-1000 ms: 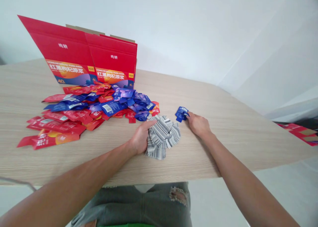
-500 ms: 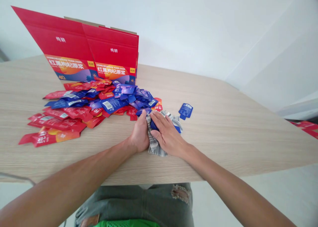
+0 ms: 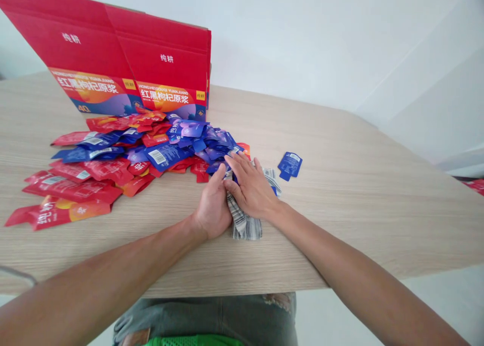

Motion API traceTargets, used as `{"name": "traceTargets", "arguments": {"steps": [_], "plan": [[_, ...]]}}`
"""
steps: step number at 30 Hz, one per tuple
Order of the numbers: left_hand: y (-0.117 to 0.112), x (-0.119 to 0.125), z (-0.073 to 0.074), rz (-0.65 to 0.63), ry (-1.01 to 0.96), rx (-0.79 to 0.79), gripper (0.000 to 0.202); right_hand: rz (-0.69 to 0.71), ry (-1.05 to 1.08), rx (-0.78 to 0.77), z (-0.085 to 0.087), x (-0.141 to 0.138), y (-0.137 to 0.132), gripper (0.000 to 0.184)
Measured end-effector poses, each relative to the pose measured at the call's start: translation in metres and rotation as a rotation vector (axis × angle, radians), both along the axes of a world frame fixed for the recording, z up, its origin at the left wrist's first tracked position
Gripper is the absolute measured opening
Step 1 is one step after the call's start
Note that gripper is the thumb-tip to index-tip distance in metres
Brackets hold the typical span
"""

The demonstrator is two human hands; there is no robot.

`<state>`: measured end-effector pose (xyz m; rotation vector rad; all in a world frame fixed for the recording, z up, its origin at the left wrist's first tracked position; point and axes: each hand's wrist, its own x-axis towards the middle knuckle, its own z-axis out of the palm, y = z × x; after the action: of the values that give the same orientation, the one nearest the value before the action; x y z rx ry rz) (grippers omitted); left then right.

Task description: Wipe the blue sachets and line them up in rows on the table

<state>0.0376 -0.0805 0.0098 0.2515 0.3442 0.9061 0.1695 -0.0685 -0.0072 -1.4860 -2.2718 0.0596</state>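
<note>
A grey-and-white striped cloth [image 3: 245, 220] lies bunched on the wooden table [image 3: 340, 194] near its front edge. My left hand [image 3: 212, 205] grips the cloth's left side with curled fingers. My right hand [image 3: 248, 184] lies flat on top of the cloth, fingers stretched toward the pile of red and blue sachets [image 3: 151, 152]. A sliver of blue sachet shows under my right hand's fingers. One blue sachet [image 3: 290, 165] lies alone on the table, just right of my right hand.
Two red cartons [image 3: 124, 68] with printed labels stand at the back left, behind the pile. More red sachets [image 3: 56, 205] spread out toward the left. A red item [image 3: 477, 185] shows beyond the table's right edge.
My right hand left the lone blue sachet, came left and settled flat on the cloth, then slid a little toward the pile. The left hand kept its hold on the cloth.
</note>
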Motion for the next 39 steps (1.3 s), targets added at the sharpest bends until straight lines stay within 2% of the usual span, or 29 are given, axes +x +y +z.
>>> {"name": "traceTargets", "arguments": {"steps": [6, 17, 23, 34, 39], "plan": [[0.002, 0.002, 0.001, 0.008, 0.036, 0.019, 0.060, -0.031, 0.030, -0.064, 0.003, 0.007, 0.007, 0.078], [0.002, -0.001, 0.004, -0.007, 0.100, -0.008, 0.053, -0.112, 0.148, -0.072, -0.008, 0.025, 0.016, 0.082], [0.000, -0.003, 0.002, -0.035, 0.093, 0.001, 0.051, -0.161, 0.204, -0.039, -0.005, 0.026, 0.014, 0.080], [-0.002, -0.006, 0.002, -0.051, 0.123, 0.000, 0.043, -0.183, 0.281, 0.219, 0.003, 0.027, 0.013, 0.064], [-0.004, -0.007, 0.000, -0.089, 0.099, 0.030, 0.045, -0.225, 0.339, 0.256, 0.003, 0.039, 0.017, 0.072]]}}
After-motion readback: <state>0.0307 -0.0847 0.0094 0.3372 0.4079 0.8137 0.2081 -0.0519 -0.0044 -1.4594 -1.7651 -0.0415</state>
